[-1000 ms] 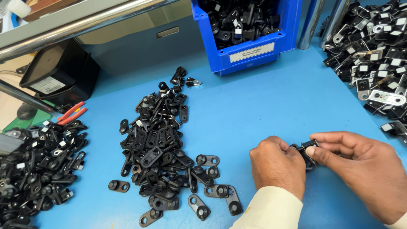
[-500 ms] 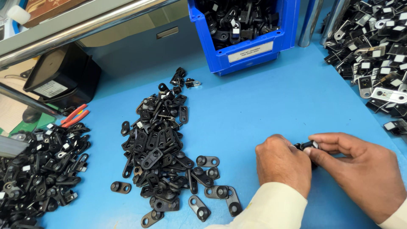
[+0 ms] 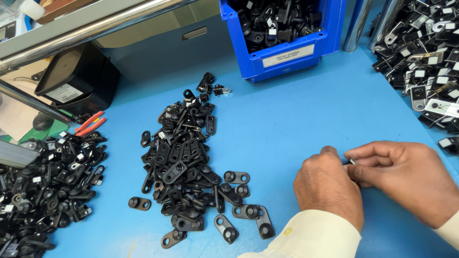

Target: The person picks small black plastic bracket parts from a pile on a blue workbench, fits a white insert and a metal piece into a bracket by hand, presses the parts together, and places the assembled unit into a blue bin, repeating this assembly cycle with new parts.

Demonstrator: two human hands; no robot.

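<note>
Two hands are meeting low on the blue counter (image 3: pixel 296 119): the left hand (image 3: pixel 327 188) and right hand (image 3: pixel 406 179) are both pinching shut on one small black part (image 3: pixel 350 162), almost hidden between the fingertips. Left of the left hand, a pile of flat black brackets (image 3: pixel 186 167) is lying loose. Farther left, a second black heap (image 3: pixel 48 186) is sitting beside red-handled pliers (image 3: pixel 88 123). Beyond the hands, a blue bin (image 3: pixel 287 33) is holding more parts. Right of the right hand, labelled black and metal pieces (image 3: pixel 425 52) are crowding the counter edge.
</note>
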